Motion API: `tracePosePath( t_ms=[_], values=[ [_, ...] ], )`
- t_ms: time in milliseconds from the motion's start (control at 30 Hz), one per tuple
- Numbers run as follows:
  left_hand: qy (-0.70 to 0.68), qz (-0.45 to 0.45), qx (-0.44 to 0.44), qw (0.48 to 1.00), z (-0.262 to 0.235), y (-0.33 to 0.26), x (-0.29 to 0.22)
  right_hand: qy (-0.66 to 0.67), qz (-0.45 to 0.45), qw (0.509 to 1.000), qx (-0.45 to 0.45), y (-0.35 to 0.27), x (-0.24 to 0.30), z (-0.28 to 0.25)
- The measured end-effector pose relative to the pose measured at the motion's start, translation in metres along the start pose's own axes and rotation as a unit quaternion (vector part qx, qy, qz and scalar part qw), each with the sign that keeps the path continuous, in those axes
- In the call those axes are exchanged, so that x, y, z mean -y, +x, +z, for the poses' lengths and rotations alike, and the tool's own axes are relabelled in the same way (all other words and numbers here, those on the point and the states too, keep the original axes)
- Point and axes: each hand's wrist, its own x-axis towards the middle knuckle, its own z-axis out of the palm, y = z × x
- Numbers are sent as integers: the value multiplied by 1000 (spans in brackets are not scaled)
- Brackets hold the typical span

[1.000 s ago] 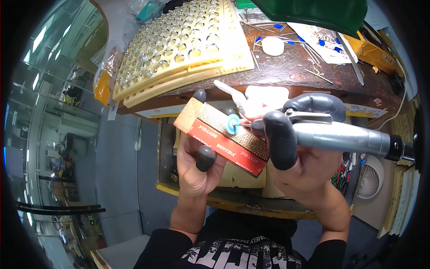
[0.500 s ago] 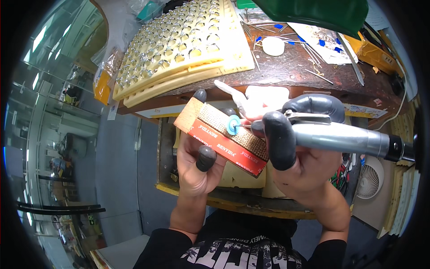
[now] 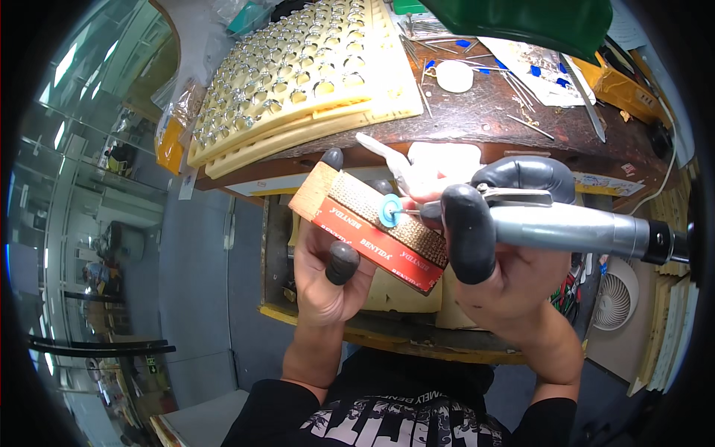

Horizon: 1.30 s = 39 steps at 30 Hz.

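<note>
My left hand (image 3: 331, 276), with black finger cots, is closed around a block (image 3: 309, 200) with a wooden end, a red printed side and a rough, golden-brown textured top. In my right hand (image 3: 514, 276), also with black finger cots, I grip a silver rotary handpiece (image 3: 558, 228). A small light-blue disc (image 3: 389, 211) on its thin shank is at the block's textured face, seemingly touching it. The fingers of my left hand behind the block are mostly hidden. A white peg-like piece (image 3: 387, 154) juts from the bench edge just beyond the block.
Cream trays (image 3: 298, 82) filled with rows of silver rings stand on the wooden bench (image 3: 477, 123). Thin metal rods, a round white piece (image 3: 454, 76) and tweezers (image 3: 585, 100) lie to their right. A green lamp shade (image 3: 529, 26) hangs overhead; a fan (image 3: 617, 300) stands lower right.
The handpiece and its blue disc have shifted very slightly to the right and down along the block. My left hand and the block have stayed nearly still.
</note>
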Motion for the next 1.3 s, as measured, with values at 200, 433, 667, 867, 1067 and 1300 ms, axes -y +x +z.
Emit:
tracePosePath(
  t_ms=[200, 433, 667, 867, 1067, 1300],
  values=[
    [-5, -3, 11, 1000, 1, 1, 1, 39, -47, 997, 51, -4, -13, 0],
    [-4, 1, 26, 1000, -1, 1, 0, 112, 47, 992, 35, -6, -6, 2],
    [-10, 9, 29, 999, 0, 0, 1, 32, -42, 998, 17, -2, -7, 2],
    [-8, 8, 43, 999, -3, 0, 1, 49, 19, 999, -12, -2, -1, 3],
    [3, -3, 37, 999, 4, 4, 1, 52, -11, 999, 1, -2, -6, 3],
    [85, -17, 43, 995, 4, 5, -2, 74, 6, 997, 32, -1, -6, 0]
  ],
)
